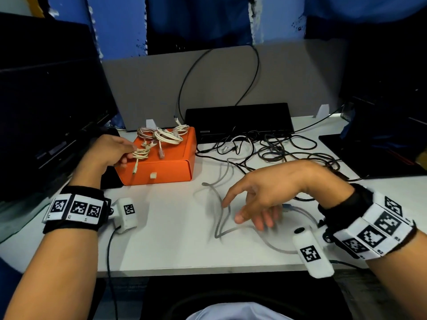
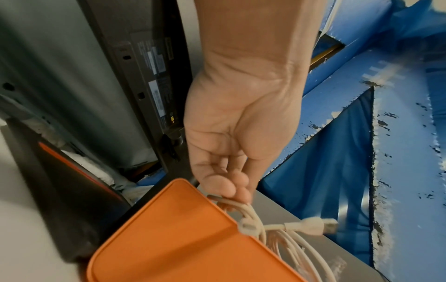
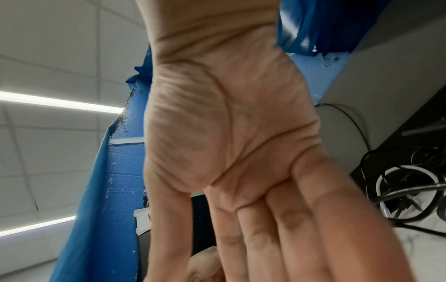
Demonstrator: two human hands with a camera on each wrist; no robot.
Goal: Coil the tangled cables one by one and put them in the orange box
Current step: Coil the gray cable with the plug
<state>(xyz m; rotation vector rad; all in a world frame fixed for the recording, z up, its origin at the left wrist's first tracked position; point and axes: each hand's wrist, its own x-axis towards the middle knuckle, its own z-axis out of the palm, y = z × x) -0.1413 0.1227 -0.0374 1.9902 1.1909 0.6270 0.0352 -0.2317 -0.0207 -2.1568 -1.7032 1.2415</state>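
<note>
Cream-white and tightly bundled, the coiled cable (image 1: pixel 141 153) hangs pinched in the fingertips of the left hand (image 1: pixel 108 151) over the near-left part of the orange box (image 1: pixel 171 167); one plug end dangles down the box's front face, and the left wrist view shows the fingers curled round the loops right at the box's edge; other pale coils (image 1: pixel 161 135) already rest on the box toward its far side, so the step in hand looks like setting this bundle down beside them; the next move calls for lowering it fully onto the box and easing the pinch off without letting the loops spring apart; to the right, a grey cable (image 1: pixel 219 204) lies loose and blurred on the white table (image 1: pixel 161 239), its bends running just under the right hand (image 1: pixel 265 199); that hand hovers with fingers straight and spread, holding nothing, its index tip close to the cable though contact cannot be told; farther back and right, the black tangle (image 1: pixel 277 146) waits, well apart from both hands.
</note>
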